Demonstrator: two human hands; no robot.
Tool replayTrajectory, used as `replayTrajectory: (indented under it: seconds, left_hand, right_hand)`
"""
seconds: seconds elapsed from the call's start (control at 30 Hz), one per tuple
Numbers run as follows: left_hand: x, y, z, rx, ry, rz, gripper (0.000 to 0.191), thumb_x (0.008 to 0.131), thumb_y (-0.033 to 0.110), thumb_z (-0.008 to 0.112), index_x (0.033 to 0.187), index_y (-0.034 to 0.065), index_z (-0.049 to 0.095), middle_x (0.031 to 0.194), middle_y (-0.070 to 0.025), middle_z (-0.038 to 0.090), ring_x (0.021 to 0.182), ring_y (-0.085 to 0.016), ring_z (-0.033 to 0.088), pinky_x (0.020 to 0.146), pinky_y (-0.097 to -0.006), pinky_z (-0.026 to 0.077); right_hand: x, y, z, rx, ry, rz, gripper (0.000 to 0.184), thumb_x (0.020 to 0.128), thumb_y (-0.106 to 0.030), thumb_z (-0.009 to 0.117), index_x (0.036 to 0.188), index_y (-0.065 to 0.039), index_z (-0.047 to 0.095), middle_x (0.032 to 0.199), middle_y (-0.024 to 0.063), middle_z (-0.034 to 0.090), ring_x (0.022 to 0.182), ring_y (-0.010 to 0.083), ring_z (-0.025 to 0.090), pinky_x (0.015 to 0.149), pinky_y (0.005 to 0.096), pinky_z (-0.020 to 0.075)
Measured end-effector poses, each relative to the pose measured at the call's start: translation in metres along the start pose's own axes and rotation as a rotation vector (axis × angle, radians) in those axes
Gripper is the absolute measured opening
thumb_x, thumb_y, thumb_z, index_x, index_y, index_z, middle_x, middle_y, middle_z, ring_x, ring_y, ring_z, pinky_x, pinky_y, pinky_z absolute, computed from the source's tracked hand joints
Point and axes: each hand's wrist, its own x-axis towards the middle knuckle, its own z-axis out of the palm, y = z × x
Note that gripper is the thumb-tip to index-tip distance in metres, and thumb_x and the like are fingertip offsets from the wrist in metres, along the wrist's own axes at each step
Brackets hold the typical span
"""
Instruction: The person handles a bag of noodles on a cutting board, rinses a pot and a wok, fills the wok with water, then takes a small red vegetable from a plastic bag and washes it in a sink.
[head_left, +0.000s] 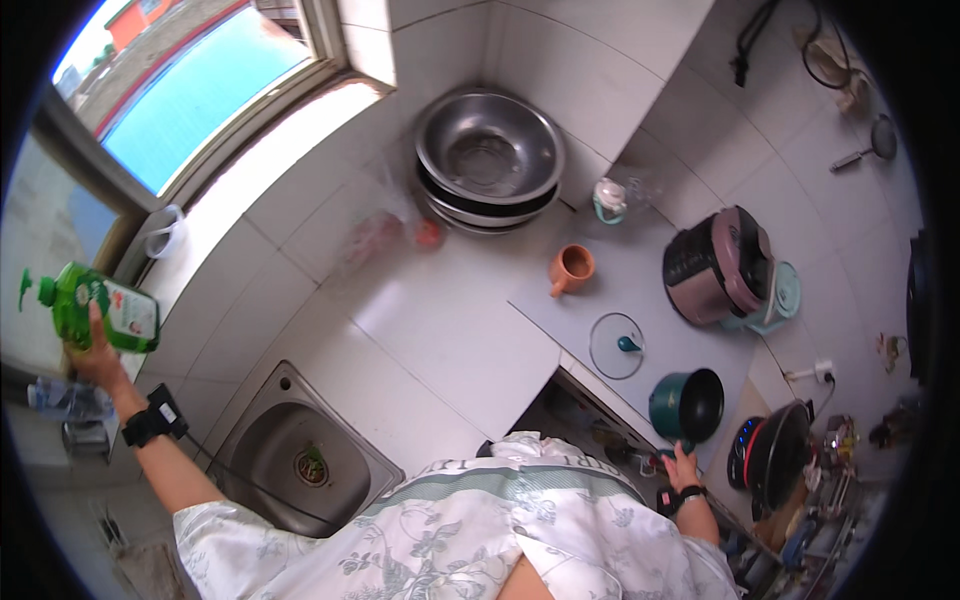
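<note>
My left hand (96, 356) is around a green pump bottle of liquid soap (109, 309) at the windowsill, on the far left. At the lower right, my right hand (681, 471) is on the handle of a dark green saucepan (688, 405), which appears empty inside. A glass lid (616, 346) with a green knob lies on the grey worktop beside the pan. An orange mug (571, 270) stands farther back. Below my left arm is a steel sink (300, 457) with green scraps in its drain.
Stacked steel basins (489, 150) stand in the back corner, next to a clear plastic bag (379, 240) with reddish contents. A pink rice cooker (716, 266) is at the right, with a wok (780, 457) on an induction cooker (742, 454) nearer me. A plastic bottle (71, 400) lies near my left wrist.
</note>
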Motion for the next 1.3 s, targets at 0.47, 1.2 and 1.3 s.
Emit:
replayTrajectory:
  seconds: [0.47,1.2,1.3]
  left_hand:
    - [-0.017,-0.043,0.013,0.392,-0.073,0.151,0.056,0.09,0.032,0.054,0.129,-0.003,0.036,0.118,-0.0246,0.051,0.102,-0.032,0.055,0.084,-0.0347,0.045]
    - [-0.364,0.274,-0.065,0.509,-0.661,-0.613,0.037,0.072,0.003,0.061,0.109,0.0011,0.055,0.126,-0.0174,0.044,0.113,-0.033,0.047,0.096,-0.0374,0.038]
    - [-0.373,0.296,-0.087,0.578,-0.636,-0.649,0.036,0.073,0.003,0.061,0.108,0.0011,0.055,0.126,-0.0178,0.043,0.112,-0.034,0.048,0.095,-0.0383,0.039]
  right_hand:
    - [-0.038,-0.056,0.141,-0.173,-0.28,0.04,0.024,0.079,-0.002,0.054,0.102,-0.009,0.054,0.089,0.0051,0.054,0.078,0.0175,0.056,0.068,0.0319,0.046]
    - [-0.082,-0.068,0.688,-0.253,-1.127,-1.261,0.059,0.07,-0.026,0.071,0.12,-0.007,0.046,0.106,0.0129,0.058,0.096,0.0295,0.056,0.083,0.0381,0.0444]
    - [-0.087,-0.083,0.73,-0.438,-0.543,-1.547,0.042,0.074,-0.028,0.068,0.109,-0.01,0.055,0.106,0.0162,0.058,0.1,0.0339,0.055,0.082,0.0408,0.0436]
